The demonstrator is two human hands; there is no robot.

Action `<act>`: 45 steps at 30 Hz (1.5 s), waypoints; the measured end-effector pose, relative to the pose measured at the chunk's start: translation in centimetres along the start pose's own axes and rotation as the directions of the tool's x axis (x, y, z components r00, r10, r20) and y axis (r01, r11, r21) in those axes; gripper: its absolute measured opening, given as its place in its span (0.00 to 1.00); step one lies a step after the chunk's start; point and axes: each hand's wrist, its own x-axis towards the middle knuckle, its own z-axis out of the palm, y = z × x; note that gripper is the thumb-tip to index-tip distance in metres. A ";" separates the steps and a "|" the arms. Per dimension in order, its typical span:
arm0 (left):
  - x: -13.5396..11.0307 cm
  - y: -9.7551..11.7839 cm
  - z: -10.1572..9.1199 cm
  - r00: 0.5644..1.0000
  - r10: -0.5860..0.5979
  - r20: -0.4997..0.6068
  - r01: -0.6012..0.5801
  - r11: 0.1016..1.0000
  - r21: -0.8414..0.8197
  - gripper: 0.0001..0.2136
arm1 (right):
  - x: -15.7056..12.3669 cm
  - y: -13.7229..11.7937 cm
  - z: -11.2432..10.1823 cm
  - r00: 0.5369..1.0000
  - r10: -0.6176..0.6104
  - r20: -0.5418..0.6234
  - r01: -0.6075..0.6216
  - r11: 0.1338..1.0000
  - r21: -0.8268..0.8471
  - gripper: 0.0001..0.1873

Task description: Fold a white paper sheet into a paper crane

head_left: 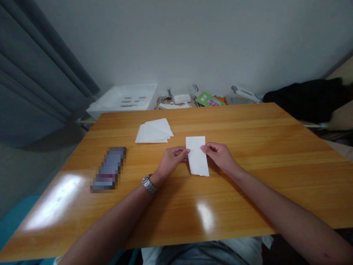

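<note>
A small white sheet of paper [198, 158] is held up over the table, its lower edge uneven as if torn. My left hand [174, 159] pinches its left edge, thumb on the front and fingers behind. On the opposite edge my right hand [219, 154] grips it the same way, a little higher. A metal-band watch circles my left wrist. Several white sheets of paper [154, 131] lie overlapping on the table, beyond my left hand.
The wooden table [261, 147] spans the view. At its left lies a pixelated, phone-like object [109, 169]. Behind the far edge are a white plastic tray [138, 90], a green booklet [209, 99], assorted items and a black cloth [300, 97]. A grey curtain [35, 55] hangs at left.
</note>
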 end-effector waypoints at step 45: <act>-0.1 1.0 -0.2 0.996 0.058 -0.072 -0.045 0.985 0.169 0.16 | -0.2 -0.3 -0.1 0.991 0.079 0.104 -0.083 0.996 0.044 0.21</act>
